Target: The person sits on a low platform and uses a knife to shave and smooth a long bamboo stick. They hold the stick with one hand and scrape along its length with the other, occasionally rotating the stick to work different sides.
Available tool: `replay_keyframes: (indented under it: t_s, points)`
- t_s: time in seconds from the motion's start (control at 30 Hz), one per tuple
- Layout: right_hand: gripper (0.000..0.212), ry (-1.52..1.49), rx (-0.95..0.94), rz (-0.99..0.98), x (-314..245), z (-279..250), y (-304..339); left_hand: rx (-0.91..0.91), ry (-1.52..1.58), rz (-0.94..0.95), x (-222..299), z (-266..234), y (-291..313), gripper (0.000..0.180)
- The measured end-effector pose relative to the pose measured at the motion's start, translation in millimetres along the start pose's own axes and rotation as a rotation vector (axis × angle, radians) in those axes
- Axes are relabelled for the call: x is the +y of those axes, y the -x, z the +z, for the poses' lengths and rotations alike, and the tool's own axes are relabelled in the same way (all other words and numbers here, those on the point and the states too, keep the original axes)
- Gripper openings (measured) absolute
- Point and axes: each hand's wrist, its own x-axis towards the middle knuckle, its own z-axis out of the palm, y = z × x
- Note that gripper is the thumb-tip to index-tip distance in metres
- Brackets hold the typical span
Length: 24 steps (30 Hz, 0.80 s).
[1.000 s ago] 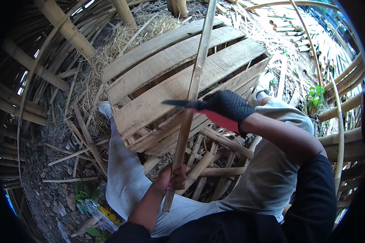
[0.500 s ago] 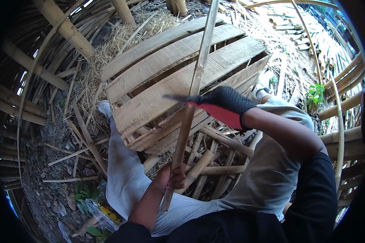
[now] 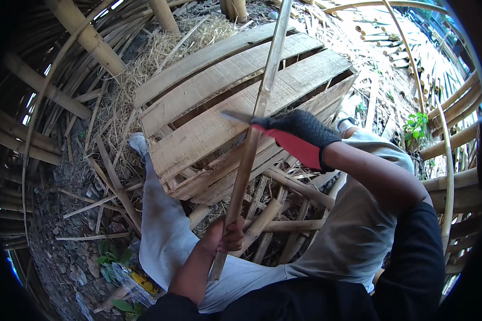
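A long split bamboo strip (image 3: 246, 160) slants up from my lap, across the front edge of a slatted wooden crate and beyond it. My bare left hand (image 3: 226, 235) is wrapped round the strip close to its lower end. On my right hand (image 3: 300, 134) is a black glove with a red palm side. Its fingers are closed round a knife, whose handle they hide. The dark knife blade (image 3: 235, 116) points left and crosses the strip over the crate top (image 3: 209, 144). Whether the edge touches the bamboo I cannot tell.
Bamboo poles (image 3: 294, 225) lie crossed between my legs under the crate. Dry straw (image 3: 128, 101) is heaped behind it at left. A clear plastic bag (image 3: 136, 281) and green leaves lie at lower left. Cut bamboo pieces (image 3: 383, 35) are stacked at far right, near a small green plant (image 3: 416, 126).
The knife and my gloved right hand have tilted, the blade tip now higher and slightly further right. My left hand and the strip's lower end have shifted slightly left.
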Motion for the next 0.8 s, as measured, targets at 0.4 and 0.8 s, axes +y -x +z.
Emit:
replay_keyframes:
  t_s: [0.4, 0.8]
  points:
    - [0.030, 0.205, -0.029, -0.200, 8.0, 33.3, 11.1, -0.067, 0.035, -0.017, -5.1, -7.4, -3.7, 0.040]
    - [0.049, -0.119, 0.012, -0.011, 15.5, 14.1, 7.8, -0.008, -0.027, -0.006, 2.8, 0.2, -0.9, 0.040]
